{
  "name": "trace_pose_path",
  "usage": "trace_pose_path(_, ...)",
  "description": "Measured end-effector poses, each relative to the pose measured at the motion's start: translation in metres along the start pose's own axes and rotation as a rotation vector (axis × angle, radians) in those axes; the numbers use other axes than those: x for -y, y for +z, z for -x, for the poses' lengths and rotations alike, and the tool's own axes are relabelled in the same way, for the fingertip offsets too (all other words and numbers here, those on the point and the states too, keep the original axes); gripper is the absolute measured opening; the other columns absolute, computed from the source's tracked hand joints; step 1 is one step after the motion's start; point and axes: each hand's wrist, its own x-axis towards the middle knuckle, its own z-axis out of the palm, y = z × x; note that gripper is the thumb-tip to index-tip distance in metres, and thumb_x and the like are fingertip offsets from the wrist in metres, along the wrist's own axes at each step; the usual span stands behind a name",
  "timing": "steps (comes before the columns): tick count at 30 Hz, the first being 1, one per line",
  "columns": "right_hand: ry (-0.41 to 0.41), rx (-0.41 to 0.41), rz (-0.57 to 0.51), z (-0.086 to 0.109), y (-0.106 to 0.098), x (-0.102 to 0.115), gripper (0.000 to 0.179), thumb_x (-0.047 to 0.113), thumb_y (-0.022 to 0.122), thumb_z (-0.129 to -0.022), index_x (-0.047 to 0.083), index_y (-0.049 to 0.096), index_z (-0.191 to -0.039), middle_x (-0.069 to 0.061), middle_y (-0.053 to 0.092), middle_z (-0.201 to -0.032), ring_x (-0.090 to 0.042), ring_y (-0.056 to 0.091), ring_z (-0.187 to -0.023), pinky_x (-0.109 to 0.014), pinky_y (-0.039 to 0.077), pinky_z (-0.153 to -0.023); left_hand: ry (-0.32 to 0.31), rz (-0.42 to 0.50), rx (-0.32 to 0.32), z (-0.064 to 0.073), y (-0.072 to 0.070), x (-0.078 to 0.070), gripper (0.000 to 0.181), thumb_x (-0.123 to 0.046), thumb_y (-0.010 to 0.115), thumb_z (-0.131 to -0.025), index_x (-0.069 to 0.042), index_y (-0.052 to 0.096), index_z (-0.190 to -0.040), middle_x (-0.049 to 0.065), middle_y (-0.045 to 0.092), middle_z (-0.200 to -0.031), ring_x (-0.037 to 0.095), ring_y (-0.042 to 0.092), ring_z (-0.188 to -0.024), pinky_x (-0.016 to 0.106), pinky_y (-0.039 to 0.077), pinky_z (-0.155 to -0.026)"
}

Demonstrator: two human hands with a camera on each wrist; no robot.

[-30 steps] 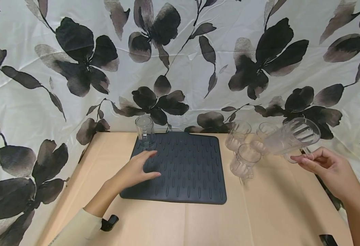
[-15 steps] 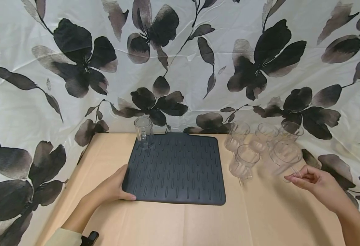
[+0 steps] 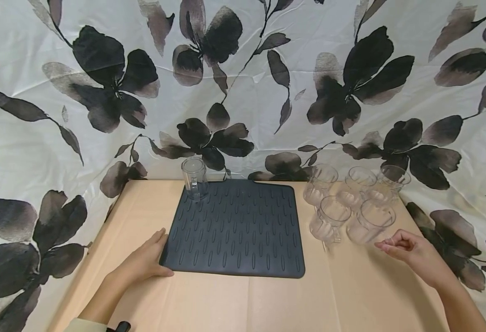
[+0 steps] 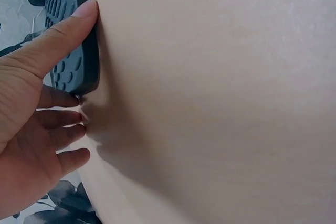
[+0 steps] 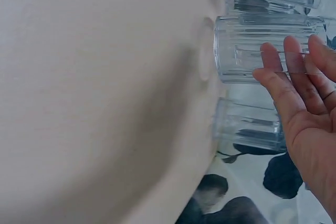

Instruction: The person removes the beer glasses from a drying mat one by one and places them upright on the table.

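Observation:
My right hand (image 3: 417, 258) pinches the handle of a clear glass mug (image 3: 371, 223) at the front right of a group of glass mugs. In the right wrist view the mug (image 5: 244, 48) stands on the table, and its handle shows against the fingers. My left hand (image 3: 139, 260) rests at the near left corner of a dark grey ribbed mat (image 3: 238, 235). Its thumb touches the mat's front edge in the left wrist view, with the other fingers loosely bent beside the corner. Another glass mug (image 3: 195, 180) stands on the mat's far left corner.
Several clear mugs, among them a front one (image 3: 334, 216) and a back one (image 3: 392, 177), stand close together right of the mat. A floral cloth (image 3: 267, 115) hangs behind the light wooden table (image 3: 267, 304). The table's right edge runs close by the right hand.
My right hand has brought the tilted mug down and left, and it now stands upright among the others. My left hand has moved from above the mat to its near left corner.

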Motion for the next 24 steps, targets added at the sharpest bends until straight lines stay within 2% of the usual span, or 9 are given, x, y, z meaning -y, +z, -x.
trace_pose_path(5, -0.026, -0.003, -0.039, 0.001, 0.003, -0.010, 0.012, -0.005, 0.063, -0.098, -0.012, 0.056, -0.091, 0.007, 0.080, -0.101, 0.000, 0.074, -0.095, -0.017, 0.059, -0.076, 0.032, 0.036, -0.004, 0.001, 0.001, 0.003, 0.118, -0.042, 0.095, -0.068, 0.018, 0.035, -0.151, 0.038, 0.019, -0.164, 0.059, 0.018, -0.151, 0.069, 0.030, -0.117)
trace_pose_path(11, 0.030, -0.030, 0.000, 0.004, 0.010, -0.010, 0.018, 0.003, 0.067, -0.099, -0.010, 0.057, -0.092, 0.005, 0.080, -0.102, 0.001, 0.073, -0.096, -0.017, 0.059, -0.075, 0.043, 0.032, -0.004, 0.001, 0.000, 0.007, 0.116, -0.042, 0.095, -0.068, 0.017, 0.038, -0.150, 0.038, 0.021, -0.163, 0.059, 0.021, -0.150, 0.069, 0.032, -0.117)
trace_pose_path(24, 0.004, -0.127, 0.083, 0.004, 0.013, -0.010, 0.017, 0.007, 0.072, -0.097, -0.006, 0.060, -0.095, 0.008, 0.081, -0.097, 0.004, 0.074, -0.089, -0.013, 0.057, -0.070, 0.035, -0.009, 0.011, 0.001, -0.003, 0.004, 0.115, -0.041, 0.095, -0.068, 0.017, 0.038, -0.149, 0.039, 0.023, -0.162, 0.059, 0.023, -0.149, 0.069, 0.034, -0.116)
